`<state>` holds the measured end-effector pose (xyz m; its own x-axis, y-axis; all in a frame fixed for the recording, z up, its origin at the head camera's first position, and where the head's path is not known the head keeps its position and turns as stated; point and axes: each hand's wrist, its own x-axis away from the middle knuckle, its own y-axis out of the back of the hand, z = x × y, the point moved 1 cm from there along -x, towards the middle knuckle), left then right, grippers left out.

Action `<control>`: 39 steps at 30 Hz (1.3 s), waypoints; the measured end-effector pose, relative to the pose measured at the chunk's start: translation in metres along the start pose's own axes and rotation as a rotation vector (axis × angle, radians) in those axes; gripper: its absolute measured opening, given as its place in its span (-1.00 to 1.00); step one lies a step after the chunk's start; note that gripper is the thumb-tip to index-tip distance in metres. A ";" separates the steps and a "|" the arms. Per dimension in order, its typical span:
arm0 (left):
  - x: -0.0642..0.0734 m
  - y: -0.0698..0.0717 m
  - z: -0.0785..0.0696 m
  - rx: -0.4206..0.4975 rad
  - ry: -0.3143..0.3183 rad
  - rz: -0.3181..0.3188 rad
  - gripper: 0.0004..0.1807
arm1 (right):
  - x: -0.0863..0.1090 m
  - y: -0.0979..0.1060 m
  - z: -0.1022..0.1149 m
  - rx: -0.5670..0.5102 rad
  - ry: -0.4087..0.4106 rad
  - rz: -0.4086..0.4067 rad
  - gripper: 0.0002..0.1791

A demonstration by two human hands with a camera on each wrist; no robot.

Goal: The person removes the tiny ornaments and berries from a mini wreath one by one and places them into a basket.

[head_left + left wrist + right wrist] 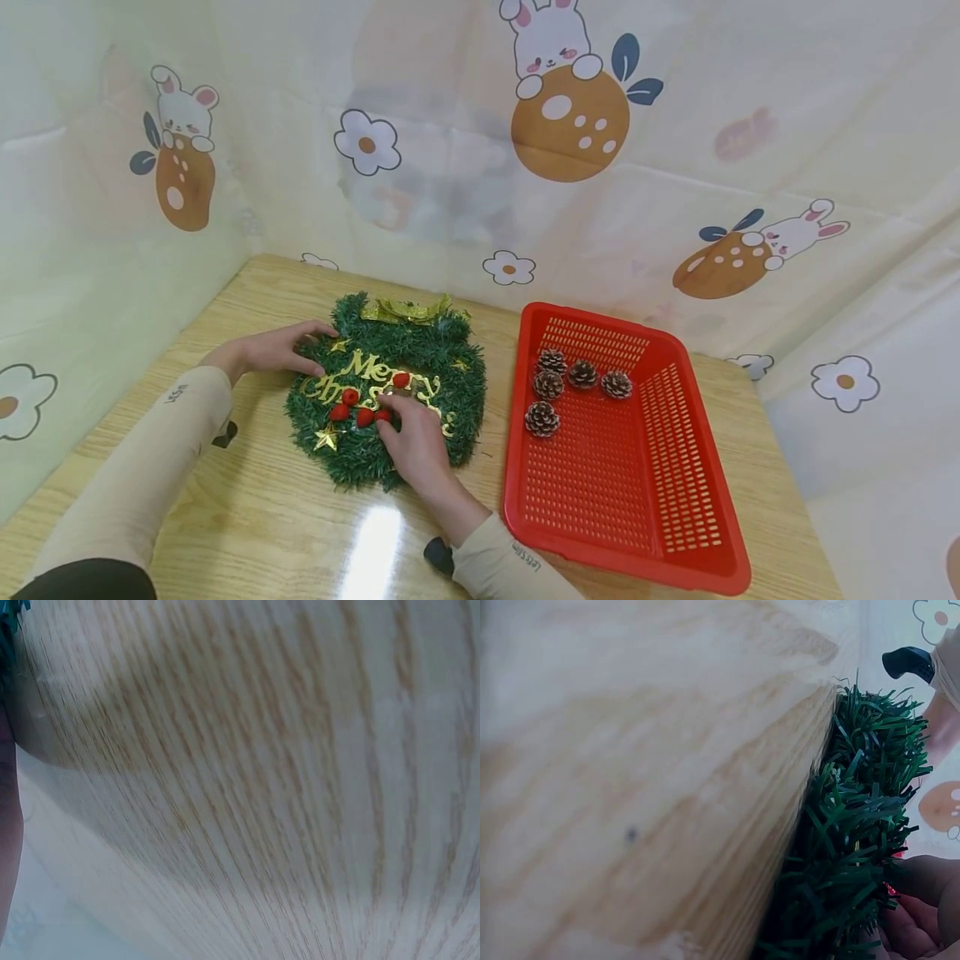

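A green tinsel wreath (pixel 465 400) lies on the table, with gold "Merry Christmas" lettering (pixel 367 367), gold stars (pixel 327 437) and a gold bow (pixel 405 311). Several red berries (pixel 350 397) sit on its lower left part. My left hand (pixel 281 346) rests at the wreath's left edge, thumb and fingers spread apart. With thumb and forefinger my right hand (pixel 416 437) pinches a red berry (pixel 383 415) low on the lettering. In the right wrist view green tinsel (pixel 847 825) mostly covers that spot; only a little red shows by the fingers.
To the right stands a red plastic basket (pixel 592 492) holding several pine cones (pixel 542 419) towards its back left. The wooden table (pixel 262 517) meets a patterned cloth (pixel 450 192) at the back and sides.
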<state>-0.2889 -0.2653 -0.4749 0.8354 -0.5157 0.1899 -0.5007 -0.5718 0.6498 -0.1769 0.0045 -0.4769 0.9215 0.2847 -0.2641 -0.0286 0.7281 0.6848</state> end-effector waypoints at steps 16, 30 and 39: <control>0.001 -0.001 -0.001 -0.003 -0.010 -0.001 -0.22 | 0.000 0.002 0.002 -0.044 0.014 -0.034 -0.73; -0.001 0.000 0.002 -0.021 0.008 -0.002 -0.21 | 0.004 0.002 0.010 -0.194 -0.036 -0.080 -0.73; -0.002 -0.001 0.003 -0.021 -0.006 0.003 -0.21 | 0.003 0.008 0.026 -0.304 -0.064 -0.067 -0.68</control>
<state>-0.2905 -0.2653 -0.4778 0.8328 -0.5208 0.1875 -0.4979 -0.5570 0.6647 -0.1645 -0.0051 -0.4544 0.9476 0.1966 -0.2519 -0.0723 0.8998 0.4303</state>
